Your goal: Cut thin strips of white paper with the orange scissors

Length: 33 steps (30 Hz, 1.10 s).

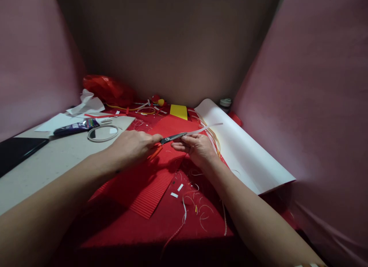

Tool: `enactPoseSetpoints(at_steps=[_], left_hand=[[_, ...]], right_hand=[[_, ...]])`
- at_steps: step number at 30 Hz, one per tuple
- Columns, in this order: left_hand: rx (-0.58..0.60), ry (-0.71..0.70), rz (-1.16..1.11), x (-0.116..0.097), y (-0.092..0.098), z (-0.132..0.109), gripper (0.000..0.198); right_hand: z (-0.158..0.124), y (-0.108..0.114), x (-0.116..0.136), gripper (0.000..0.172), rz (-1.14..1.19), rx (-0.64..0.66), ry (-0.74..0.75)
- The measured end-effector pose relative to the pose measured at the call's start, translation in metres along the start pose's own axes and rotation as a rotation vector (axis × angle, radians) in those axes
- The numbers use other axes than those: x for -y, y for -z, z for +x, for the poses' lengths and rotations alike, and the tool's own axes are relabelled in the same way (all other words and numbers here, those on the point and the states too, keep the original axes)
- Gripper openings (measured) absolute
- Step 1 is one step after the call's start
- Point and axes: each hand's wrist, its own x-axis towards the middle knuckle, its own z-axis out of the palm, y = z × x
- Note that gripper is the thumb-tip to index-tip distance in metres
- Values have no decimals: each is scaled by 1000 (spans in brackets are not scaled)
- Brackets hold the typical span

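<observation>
My left hand (137,143) is closed round the orange handles of a pair of scissors (173,137). The dark blades point right and reach the fingers of my right hand (198,146). Between thumb and fingertips, my right hand pinches a thin white strip (206,127), whose free end sticks out to the right. The blade tips meet the strip's near end; whether they are cutting into it I cannot tell. Beneath both hands lies a red corrugated sheet (143,182).
A white sheet (244,155) curls along the right. At left, a grey board (69,163) bears a dark tube (76,127), a ring (102,139) and a black flat object (20,152). A red plastic bag (107,88) and a yellow piece (178,111) sit behind. Paper scraps (174,195) litter the red cloth.
</observation>
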Motion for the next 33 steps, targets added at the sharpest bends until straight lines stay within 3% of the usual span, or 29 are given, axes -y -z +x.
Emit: enactPoseSetpoints(at_steps=[9, 24, 27, 30, 33], left_hand=[[27, -7, -140, -1, -6, 1, 42], [21, -12, -7, -4, -4, -1, 33], [-50, 18, -18, 0, -6, -1, 37], [-201, 87, -63, 5, -9, 1, 45], [-321, 71, -293, 6, -14, 5, 47]], right_hand=[[1, 0, -4, 4, 5, 38, 8], [-1, -4, -3, 3, -2, 4, -10], [-2, -4, -1, 3, -9, -11, -13], [-3, -4, 1, 4, -6, -19, -8], [-4, -5, 0, 4, 2, -6, -8]])
